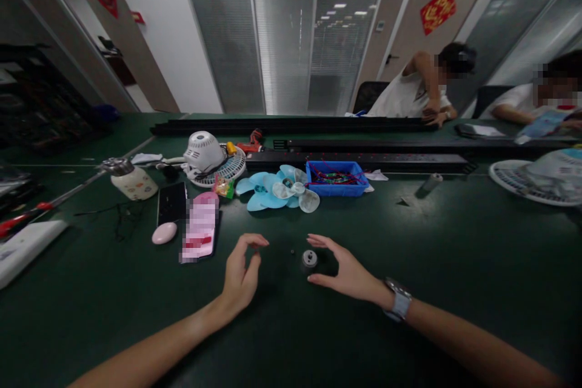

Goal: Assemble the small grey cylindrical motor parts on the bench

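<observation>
A small grey metal cylinder [310,259] with a hole in its top stands upright on the dark green table [282,339]. Just left of it lies a tiny dark piece [293,251]. My right hand [348,270] is open around the cylinder's right side, thumb and fingers apart, and seems not to touch it. To the left of both pieces, my left hand [243,270] is curved and open, with nothing between thumb and fingers.
Light blue fan blades [268,188] and a blue bin [339,188] of wires lie ahead. A phone [199,227], a pink mouse [164,233], a fan part [202,154] and a patterned jar [134,183] are at the left. Two people sit across the table.
</observation>
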Demonstrator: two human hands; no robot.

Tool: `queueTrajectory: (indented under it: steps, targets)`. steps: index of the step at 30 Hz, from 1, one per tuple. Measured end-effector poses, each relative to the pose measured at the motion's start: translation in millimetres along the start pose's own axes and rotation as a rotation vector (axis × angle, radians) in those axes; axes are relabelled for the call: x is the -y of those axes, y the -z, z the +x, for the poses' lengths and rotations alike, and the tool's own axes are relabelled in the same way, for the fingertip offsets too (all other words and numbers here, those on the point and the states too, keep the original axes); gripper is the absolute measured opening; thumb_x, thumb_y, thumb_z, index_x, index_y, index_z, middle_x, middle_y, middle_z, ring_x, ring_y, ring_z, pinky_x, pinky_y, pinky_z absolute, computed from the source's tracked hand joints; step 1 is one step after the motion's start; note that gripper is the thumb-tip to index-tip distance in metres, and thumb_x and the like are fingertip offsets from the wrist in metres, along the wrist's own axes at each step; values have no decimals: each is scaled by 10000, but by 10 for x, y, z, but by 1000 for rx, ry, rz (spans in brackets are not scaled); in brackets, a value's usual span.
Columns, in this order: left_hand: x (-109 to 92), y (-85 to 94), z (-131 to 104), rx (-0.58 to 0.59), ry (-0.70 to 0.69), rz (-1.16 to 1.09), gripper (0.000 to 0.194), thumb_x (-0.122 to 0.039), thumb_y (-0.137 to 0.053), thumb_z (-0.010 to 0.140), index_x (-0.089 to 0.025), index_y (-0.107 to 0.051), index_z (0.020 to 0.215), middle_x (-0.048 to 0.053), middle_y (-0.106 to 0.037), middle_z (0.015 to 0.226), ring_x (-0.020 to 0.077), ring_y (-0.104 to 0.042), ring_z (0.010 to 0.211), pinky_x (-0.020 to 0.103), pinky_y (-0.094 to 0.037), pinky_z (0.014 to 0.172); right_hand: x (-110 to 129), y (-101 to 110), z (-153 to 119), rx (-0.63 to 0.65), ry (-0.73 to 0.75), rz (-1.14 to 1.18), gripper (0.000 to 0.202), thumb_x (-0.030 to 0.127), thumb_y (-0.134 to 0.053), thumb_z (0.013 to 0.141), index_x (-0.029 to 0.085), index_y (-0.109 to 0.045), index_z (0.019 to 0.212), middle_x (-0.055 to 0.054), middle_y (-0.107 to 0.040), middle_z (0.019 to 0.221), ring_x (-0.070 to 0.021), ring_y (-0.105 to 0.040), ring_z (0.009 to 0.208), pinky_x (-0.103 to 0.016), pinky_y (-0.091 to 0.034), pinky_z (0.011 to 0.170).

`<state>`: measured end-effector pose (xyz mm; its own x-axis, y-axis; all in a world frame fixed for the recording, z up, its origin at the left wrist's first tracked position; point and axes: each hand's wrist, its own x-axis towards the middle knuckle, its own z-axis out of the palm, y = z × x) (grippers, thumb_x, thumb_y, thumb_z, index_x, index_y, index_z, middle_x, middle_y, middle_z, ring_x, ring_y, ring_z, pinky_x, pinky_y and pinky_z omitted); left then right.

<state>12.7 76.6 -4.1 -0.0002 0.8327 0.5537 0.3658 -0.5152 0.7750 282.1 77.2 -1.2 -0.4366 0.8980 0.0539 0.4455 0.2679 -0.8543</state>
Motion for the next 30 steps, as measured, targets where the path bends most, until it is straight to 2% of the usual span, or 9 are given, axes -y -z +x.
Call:
queueTrajectory:
  steps: [3, 5, 7, 10, 16, 19, 23, 27, 30]
  targets:
    - [90, -166, -79, 215, 146, -48, 257, -131, -375, 879, -170, -562, 708, -5, -539, 638, 131, -537, 597, 242, -418, 590, -6, -130, 102, 11, 5, 10, 595, 449, -748, 762, 272, -562, 1298, -44, -645, 1245, -223, -598, 1143, -428, -448, 1025]
    - [135, -228, -122, 276, 206, -60, 279, -152, -359, 854, -176, -530, 635, -13, -492, 577, 128, -488, 537, 241, -371, 548, 21, -157, 114, -3, 9, -32, 437, 437, -730, 782, 269, -648, 1177, -29, -681, 1168, -224, -617, 1095, -416, -471, 984]
    - [167, -241, -143, 325, 246, -47, 280, -172, -353, 824, -181, -507, 590, -6, -490, 566, 135, -484, 541, 246, -356, 554, 20, -121, 90, -68, 2, -69, 388, 430, -720, 792, 263, -669, 1138, -30, -690, 1143, -227, -622, 1081, -406, -483, 965]
    - [205, -206, -142, 386, 300, -6, 270, -185, -337, 790, -189, -484, 564, 1, -496, 561, 148, -494, 553, 252, -352, 569, -118, 115, 2, -219, -54, -101, 397, 441, -679, 822, 254, -655, 1172, -41, -691, 1158, -228, -636, 1075, -406, -495, 963]
    - [264, -197, -110, 468, 323, 62, 246, -208, -325, 759, -198, -478, 567, 3, -496, 560, 167, -515, 567, 259, -358, 585, -770, 994, -361, -716, -172, -236, 542, 575, -647, 766, 179, -669, 1136, -116, -725, 1085, -294, -687, 988, -451, -540, 898]
    - [289, -222, -94, 488, 318, 77, 250, -217, -324, 763, -198, -476, 566, 11, -519, 571, 175, -538, 585, 262, -369, 602, -1051, 1265, -553, -810, -203, -308, 588, 596, -672, 720, 172, -672, 1128, -110, -735, 1058, -295, -697, 964, -445, -542, 905]
    - [388, -253, -100, 494, 292, 64, 286, -235, -311, 801, -200, -464, 562, 16, -551, 585, 174, -561, 601, 255, -388, 623, -1379, 1372, -657, -809, -235, -353, 575, 608, -674, 697, 192, -688, 1094, -80, -751, 1018, -287, -708, 951, -396, -569, 873]
    - [523, -307, -137, 478, 272, 73, 274, -232, -330, 803, -198, -465, 568, 15, -592, 617, 167, -581, 626, 237, -399, 636, -1571, 1397, -666, -723, -177, -428, 524, 591, -629, 750, 192, -679, 1086, -74, -753, 1013, -259, -719, 922, -332, -590, 811]
    - [585, -338, -165, 476, 294, 76, 275, -223, -339, 808, -196, -478, 572, 11, -610, 635, 161, -586, 640, 226, -405, 648, -1451, 1340, -672, -934, -11, -630, 646, 585, -679, 712, 139, -606, 1173, -153, -707, 1098, -318, -692, 967, -431, -577, 816]
